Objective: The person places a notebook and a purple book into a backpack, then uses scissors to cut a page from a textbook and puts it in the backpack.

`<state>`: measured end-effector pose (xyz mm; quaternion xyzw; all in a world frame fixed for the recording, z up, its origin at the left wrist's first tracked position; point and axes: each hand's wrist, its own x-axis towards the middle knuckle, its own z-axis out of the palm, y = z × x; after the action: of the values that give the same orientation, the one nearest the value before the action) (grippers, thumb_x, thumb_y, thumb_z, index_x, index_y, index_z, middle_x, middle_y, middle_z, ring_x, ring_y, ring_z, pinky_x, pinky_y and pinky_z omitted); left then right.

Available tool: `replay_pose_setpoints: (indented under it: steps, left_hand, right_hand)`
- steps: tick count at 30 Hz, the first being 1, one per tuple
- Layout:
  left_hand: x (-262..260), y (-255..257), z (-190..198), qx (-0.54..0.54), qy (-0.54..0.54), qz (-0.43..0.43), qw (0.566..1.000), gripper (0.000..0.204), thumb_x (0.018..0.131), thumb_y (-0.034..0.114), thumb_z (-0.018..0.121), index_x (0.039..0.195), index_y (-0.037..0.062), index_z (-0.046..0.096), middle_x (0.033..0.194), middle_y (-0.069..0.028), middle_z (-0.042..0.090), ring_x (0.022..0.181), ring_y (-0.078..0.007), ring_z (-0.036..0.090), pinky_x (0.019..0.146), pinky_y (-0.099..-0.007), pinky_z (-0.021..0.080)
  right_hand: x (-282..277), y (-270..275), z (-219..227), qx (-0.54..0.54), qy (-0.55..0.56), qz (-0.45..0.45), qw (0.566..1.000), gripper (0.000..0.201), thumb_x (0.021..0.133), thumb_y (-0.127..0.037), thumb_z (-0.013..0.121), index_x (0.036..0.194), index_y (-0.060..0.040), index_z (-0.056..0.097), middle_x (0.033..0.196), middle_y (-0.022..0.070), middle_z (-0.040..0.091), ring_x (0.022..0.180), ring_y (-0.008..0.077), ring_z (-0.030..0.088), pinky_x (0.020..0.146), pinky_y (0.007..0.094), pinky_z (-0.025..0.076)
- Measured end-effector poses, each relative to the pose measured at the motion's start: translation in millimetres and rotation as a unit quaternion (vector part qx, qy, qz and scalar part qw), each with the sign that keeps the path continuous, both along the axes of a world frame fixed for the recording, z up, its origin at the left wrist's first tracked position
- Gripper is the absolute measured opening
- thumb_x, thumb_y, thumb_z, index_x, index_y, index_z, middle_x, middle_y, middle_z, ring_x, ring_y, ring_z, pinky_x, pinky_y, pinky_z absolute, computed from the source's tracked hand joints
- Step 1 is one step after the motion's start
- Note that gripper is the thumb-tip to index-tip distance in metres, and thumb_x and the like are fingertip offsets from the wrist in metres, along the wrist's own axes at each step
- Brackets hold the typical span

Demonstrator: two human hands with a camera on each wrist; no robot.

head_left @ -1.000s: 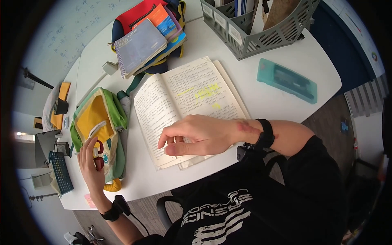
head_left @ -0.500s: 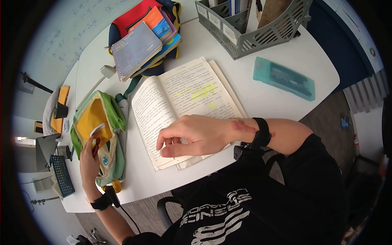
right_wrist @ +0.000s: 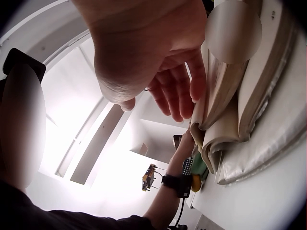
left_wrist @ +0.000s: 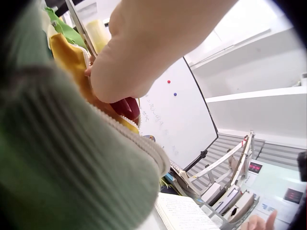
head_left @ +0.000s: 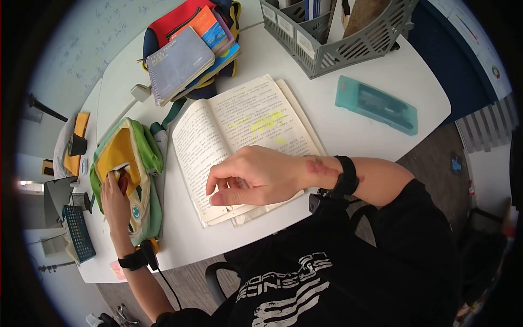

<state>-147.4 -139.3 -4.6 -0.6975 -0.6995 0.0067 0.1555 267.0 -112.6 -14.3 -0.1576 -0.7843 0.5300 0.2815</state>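
Note:
My left hand point(head_left: 111, 200) grips red-handled scissors point(head_left: 123, 182) and holds them in the mouth of a green pouch with yellow lining point(head_left: 146, 158) at the table's left. The left wrist view shows my left hand point(left_wrist: 144, 48) over the red handle point(left_wrist: 127, 108), with the pouch's green cloth point(left_wrist: 67, 167) right below. My right hand point(head_left: 251, 177) rests on the lower edge of an open book point(head_left: 245, 122) with yellow highlighted lines. Its fingers are loosely bent on the pages. Seen from the right wrist, the right hand's fingers point(right_wrist: 175, 91) touch the book's page edges point(right_wrist: 225, 115).
A teal pencil case point(head_left: 376, 104) lies to the right of the book. A grey file rack point(head_left: 338, 38) stands at the back. Several books are stacked on a red backpack point(head_left: 185, 57). A blue keypad point(head_left: 76, 231) and a pink note point(head_left: 117, 268) sit at the left edge.
My left hand has carried the red scissors from the pouch's near end up into its opening. The right hand has stayed on the book.

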Motion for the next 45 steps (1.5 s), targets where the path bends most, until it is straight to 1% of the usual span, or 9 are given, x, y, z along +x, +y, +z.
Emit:
replay_pose_setpoints:
  steps: [7, 16, 19, 23, 26, 32, 38, 41, 45]
  left_hand:
    - [-21.2, 17.7, -20.2, -0.053, -0.067, 0.049, 0.995, 0.038, 0.101, 0.021, 0.052, 0.125, -0.0076, 0.044, 0.117, -0.0306, 0.055, 0.112, -0.0481, 0.051, 0.094, -0.0510, 0.042]
    - [-11.7, 32.9, -9.0, 0.020, 0.028, 0.031, 0.999, 0.041, 0.097, 0.019, 0.057, 0.127, -0.0079, 0.046, 0.121, -0.0297, 0.054, 0.118, -0.0464, 0.050, 0.095, -0.0513, 0.042]
    - [-26.5, 43.6, -24.4, -0.005, 0.030, 0.095, 0.995, 0.043, 0.096, 0.021, 0.059, 0.126, -0.0079, 0.049, 0.119, -0.0298, 0.057, 0.114, -0.0458, 0.053, 0.094, -0.0513, 0.043]
    - [-15.0, 48.0, -19.8, -0.093, -0.004, 0.067, 0.993, 0.037, 0.096, 0.026, 0.059, 0.114, -0.0058, 0.060, 0.107, -0.0309, 0.063, 0.101, -0.0449, 0.061, 0.087, -0.0528, 0.047]
    - [-13.8, 43.8, -21.5, -0.017, 0.014, -0.027, 0.999, 0.036, 0.096, 0.025, 0.059, 0.112, -0.0060, 0.061, 0.104, -0.0314, 0.064, 0.100, -0.0455, 0.061, 0.085, -0.0529, 0.047]
    - [-22.7, 52.0, -25.2, -0.101, -0.066, 0.005, 0.993, 0.034, 0.096, 0.024, 0.057, 0.110, -0.0059, 0.061, 0.103, -0.0309, 0.064, 0.100, -0.0473, 0.060, 0.087, -0.0527, 0.047]
    - [-4.4, 50.5, -9.4, -0.131, -0.009, 0.004, 0.991, 0.030, 0.097, 0.020, 0.054, 0.102, -0.0075, 0.063, 0.096, -0.0304, 0.065, 0.094, -0.0476, 0.061, 0.085, -0.0541, 0.047]
    - [-22.4, 56.6, -10.4, -0.122, -0.043, -0.033, 0.991, 0.029, 0.097, 0.018, 0.054, 0.097, -0.0085, 0.065, 0.092, -0.0303, 0.065, 0.090, -0.0475, 0.062, 0.082, -0.0536, 0.047]
    - [-15.4, 52.7, -12.5, -0.065, -0.028, -0.007, 0.997, 0.027, 0.095, 0.017, 0.057, 0.093, -0.0089, 0.066, 0.093, -0.0301, 0.065, 0.089, -0.0468, 0.062, 0.080, -0.0525, 0.047]
  right_hand:
    - [1.2, 1.8, 1.9, 0.012, -0.032, 0.010, 0.999, 0.042, 0.097, -0.041, 0.065, 0.100, 0.0010, 0.067, 0.074, 0.0099, 0.068, 0.065, 0.0191, 0.066, 0.061, 0.0304, 0.051]
    - [1.7, 1.2, 1.2, 0.050, -0.035, 0.000, 0.998, 0.038, 0.095, -0.038, 0.068, 0.097, -0.0001, 0.067, 0.074, 0.0091, 0.069, 0.064, 0.0202, 0.067, 0.059, 0.0305, 0.051]
    - [1.2, 1.8, 0.9, 0.080, -0.038, -0.014, 0.996, 0.034, 0.093, -0.035, 0.070, 0.097, -0.0010, 0.067, 0.074, 0.0086, 0.069, 0.064, 0.0200, 0.068, 0.058, 0.0307, 0.052]
    - [1.9, 1.3, 1.1, 0.092, -0.037, -0.019, 0.995, 0.030, 0.091, -0.032, 0.072, 0.096, -0.0024, 0.067, 0.074, 0.0079, 0.069, 0.063, 0.0194, 0.068, 0.057, 0.0303, 0.052]
    - [2.1, 2.2, -1.2, 0.105, -0.040, -0.024, 0.993, 0.029, 0.091, -0.031, 0.072, 0.097, -0.0029, 0.067, 0.074, 0.0072, 0.069, 0.062, 0.0187, 0.068, 0.057, 0.0298, 0.051]
    - [0.4, 4.2, -6.5, 0.116, -0.037, -0.034, 0.992, 0.027, 0.091, -0.030, 0.071, 0.098, -0.0037, 0.068, 0.073, 0.0058, 0.069, 0.061, 0.0174, 0.068, 0.056, 0.0291, 0.051]
    - [1.9, 5.7, -4.0, 0.117, -0.044, -0.042, 0.991, 0.025, 0.092, -0.029, 0.071, 0.098, -0.0040, 0.068, 0.072, 0.0055, 0.069, 0.060, 0.0169, 0.067, 0.056, 0.0291, 0.050]
    - [2.0, 6.2, -4.9, 0.121, -0.039, -0.048, 0.991, 0.024, 0.092, -0.028, 0.070, 0.097, -0.0044, 0.068, 0.072, 0.0052, 0.068, 0.060, 0.0172, 0.067, 0.056, 0.0298, 0.050]
    - [2.5, 6.0, -6.3, 0.141, -0.026, -0.061, 0.988, 0.022, 0.093, -0.027, 0.069, 0.097, -0.0057, 0.068, 0.070, 0.0042, 0.067, 0.059, 0.0176, 0.065, 0.056, 0.0316, 0.048]
